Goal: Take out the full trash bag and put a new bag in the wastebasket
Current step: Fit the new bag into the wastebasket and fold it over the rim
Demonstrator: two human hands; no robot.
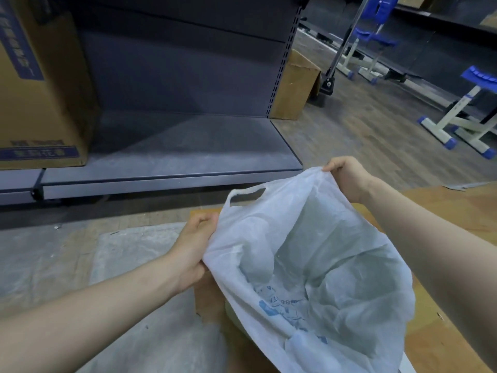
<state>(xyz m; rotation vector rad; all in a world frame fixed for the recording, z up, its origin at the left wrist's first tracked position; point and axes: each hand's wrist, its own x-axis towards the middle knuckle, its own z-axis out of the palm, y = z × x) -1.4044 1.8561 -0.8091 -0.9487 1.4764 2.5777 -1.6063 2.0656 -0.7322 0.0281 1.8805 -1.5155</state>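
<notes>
Dark metal shelving unit (pixel 172 146) fills the far side of the view; its bottom deck is the landmark here. Large cardboard box w/ blue print (pixel 40 84) stands on the deck's left end. Smaller brown carton (pixel 295 87) sits just past the deck's right end upright. Further right of the deck, well apart, white-framed stools w/ blue seats and feet (pixel 462 114) stand on the wood-look floor (pixel 363 135).

On the near side of the deck, flat cardboard sheets (pixel 441 211) lie on the floor. Over them, white plastic bag (pixel 309 265) w/ blue print is held spread open, mouth toward the camera, a die-cut handle loop sticking up on the side nearest the deck. Bag interior looks grey-green, i.e. something shows thru the thin film; can't tell if it's the wastebasket. A pale green curved edge (pixel 234 316) peeks out below the bag's left side, identity unclear.

Left hand (pixel 193 251), nearer the camera than the deck front, has fingers curled tight, gripping the bag's left rim. Right hand (pixel 347 176), just short of the deck's right corner, pinches the bag's far rim w/ curled fingers, pulling the opening wide btw the two hands.
</notes>
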